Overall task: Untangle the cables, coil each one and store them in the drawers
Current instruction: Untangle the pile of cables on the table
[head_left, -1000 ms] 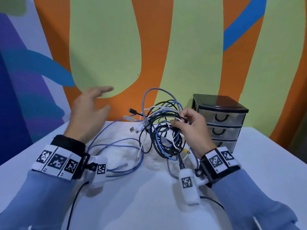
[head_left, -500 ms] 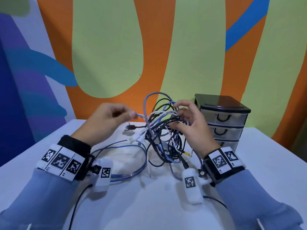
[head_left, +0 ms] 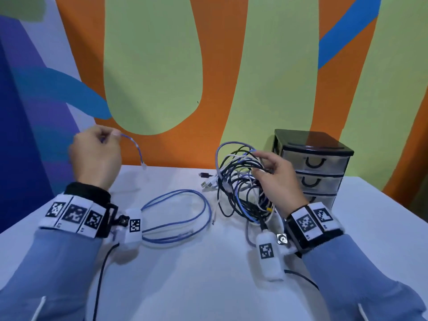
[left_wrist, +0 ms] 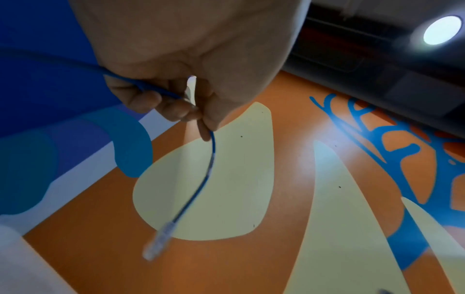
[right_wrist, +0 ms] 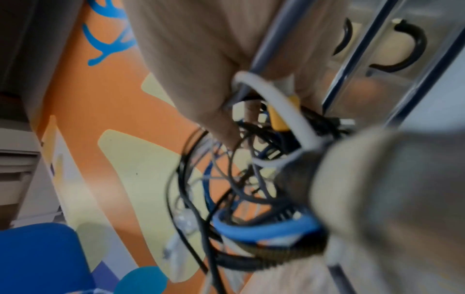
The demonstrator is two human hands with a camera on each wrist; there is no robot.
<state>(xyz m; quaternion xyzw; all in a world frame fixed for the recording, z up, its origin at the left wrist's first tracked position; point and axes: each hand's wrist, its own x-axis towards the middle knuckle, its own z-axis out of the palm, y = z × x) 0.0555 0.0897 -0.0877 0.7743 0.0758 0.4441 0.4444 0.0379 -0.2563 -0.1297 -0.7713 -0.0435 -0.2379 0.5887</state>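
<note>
A tangle of black, white and blue cables (head_left: 240, 184) stands lifted off the white table (head_left: 208, 286) at centre right, and my right hand (head_left: 271, 174) grips its strands (right_wrist: 251, 169) from the right side. My left hand (head_left: 97, 151) is raised at the far left and pinches a blue cable (head_left: 136, 149) near its end (left_wrist: 201, 189), so the clear plug (left_wrist: 157, 245) dangles below the fingers. The rest of that blue cable lies in loose loops (head_left: 176, 216) on the table between my wrists. A small black-topped drawer unit (head_left: 312, 165) with three closed drawers stands behind the right hand.
USB plugs (head_left: 206, 181) stick out of the tangle's left side onto the table. A painted orange, green and blue wall (head_left: 220, 66) runs right behind the table's far edge. Thin camera leads (head_left: 99, 274) trail from both wrists toward me.
My left hand has taken the blue cable's end at the tangle and pulled it out up and to the left. The right hand kept hold of the tangle and shifted slightly right.
</note>
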